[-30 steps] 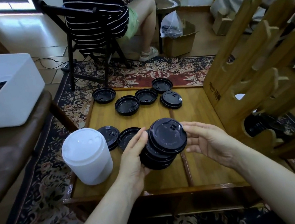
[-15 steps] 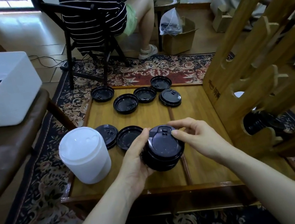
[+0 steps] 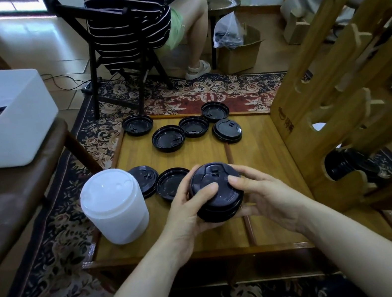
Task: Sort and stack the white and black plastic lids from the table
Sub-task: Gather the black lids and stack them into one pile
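Black lid stack [image 3: 217, 194] squeezed between both hands.
Left hand [image 3: 188, 215] and right hand [image 3: 268, 195] grip its sides, thumbs on top; light, slippery plastic.

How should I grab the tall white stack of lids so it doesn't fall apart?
Probably hold the white stack of lids low on its sides with both hands, coming from the front edge of the table. It stands upright and tall, so a grip on the top lid alone might lift only a few. Loose black lids lie right behind it.
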`<control>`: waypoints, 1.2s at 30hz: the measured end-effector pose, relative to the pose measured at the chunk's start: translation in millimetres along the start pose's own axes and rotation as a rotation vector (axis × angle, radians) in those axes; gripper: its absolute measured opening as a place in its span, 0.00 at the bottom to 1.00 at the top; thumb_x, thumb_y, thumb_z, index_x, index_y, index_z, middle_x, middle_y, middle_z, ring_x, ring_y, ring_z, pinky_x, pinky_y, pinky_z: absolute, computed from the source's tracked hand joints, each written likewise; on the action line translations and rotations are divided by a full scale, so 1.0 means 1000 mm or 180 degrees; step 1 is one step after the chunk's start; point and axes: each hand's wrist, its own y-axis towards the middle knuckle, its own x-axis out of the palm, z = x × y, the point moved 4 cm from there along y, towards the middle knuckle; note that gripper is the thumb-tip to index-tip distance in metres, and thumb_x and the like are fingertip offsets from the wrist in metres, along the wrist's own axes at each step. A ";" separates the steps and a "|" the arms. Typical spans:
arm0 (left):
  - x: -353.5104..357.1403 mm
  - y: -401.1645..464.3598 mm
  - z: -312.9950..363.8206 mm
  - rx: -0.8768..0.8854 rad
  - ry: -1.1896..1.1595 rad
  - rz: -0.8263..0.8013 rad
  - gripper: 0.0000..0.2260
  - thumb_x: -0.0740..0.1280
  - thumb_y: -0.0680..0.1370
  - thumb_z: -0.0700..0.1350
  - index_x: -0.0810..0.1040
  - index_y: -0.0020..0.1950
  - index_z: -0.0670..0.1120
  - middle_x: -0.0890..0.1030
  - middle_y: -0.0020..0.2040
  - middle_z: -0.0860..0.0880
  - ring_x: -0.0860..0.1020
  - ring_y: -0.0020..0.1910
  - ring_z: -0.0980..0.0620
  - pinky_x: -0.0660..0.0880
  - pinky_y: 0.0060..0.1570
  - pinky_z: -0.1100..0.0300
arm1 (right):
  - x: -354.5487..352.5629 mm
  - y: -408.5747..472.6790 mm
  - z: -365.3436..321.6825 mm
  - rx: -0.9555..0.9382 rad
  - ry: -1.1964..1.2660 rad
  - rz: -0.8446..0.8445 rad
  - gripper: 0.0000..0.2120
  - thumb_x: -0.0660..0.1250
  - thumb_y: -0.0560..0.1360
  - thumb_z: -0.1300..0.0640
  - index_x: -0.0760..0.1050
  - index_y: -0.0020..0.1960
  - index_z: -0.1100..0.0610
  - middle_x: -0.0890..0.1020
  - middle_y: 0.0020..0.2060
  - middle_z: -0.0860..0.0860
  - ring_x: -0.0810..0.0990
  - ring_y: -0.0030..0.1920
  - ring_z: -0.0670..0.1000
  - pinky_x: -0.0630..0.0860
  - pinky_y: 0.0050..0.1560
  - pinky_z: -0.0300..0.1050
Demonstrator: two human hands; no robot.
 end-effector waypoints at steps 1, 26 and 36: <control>0.000 -0.001 0.000 0.0037 0.0013 0.0024 0.29 0.77 0.67 0.48 0.77 0.67 0.60 0.83 0.61 0.54 0.82 0.59 0.50 0.82 0.51 0.40 | -0.001 0.001 0.000 -0.0002 0.0009 -0.0030 0.19 0.70 0.74 0.54 0.77 0.65 0.51 0.82 0.59 0.56 0.81 0.61 0.58 0.78 0.60 0.62; -0.022 0.040 0.031 0.0030 -0.0394 0.0478 0.26 0.77 0.64 0.49 0.81 0.61 0.62 0.84 0.58 0.53 0.83 0.56 0.52 0.78 0.61 0.45 | -0.056 0.248 -0.077 -0.0192 -0.4646 0.0386 0.25 0.56 0.79 0.35 0.61 0.75 0.37 0.57 0.78 0.55 0.52 0.78 0.56 0.52 0.75 0.58; -0.022 0.035 0.027 -0.0062 -0.0329 0.0492 0.28 0.77 0.64 0.48 0.79 0.64 0.59 0.85 0.58 0.51 0.84 0.54 0.52 0.79 0.51 0.52 | -0.062 0.175 -0.044 -0.0494 -0.5614 0.0139 0.21 0.60 0.80 0.41 0.68 0.71 0.44 0.68 0.68 0.53 0.66 0.70 0.55 0.67 0.65 0.54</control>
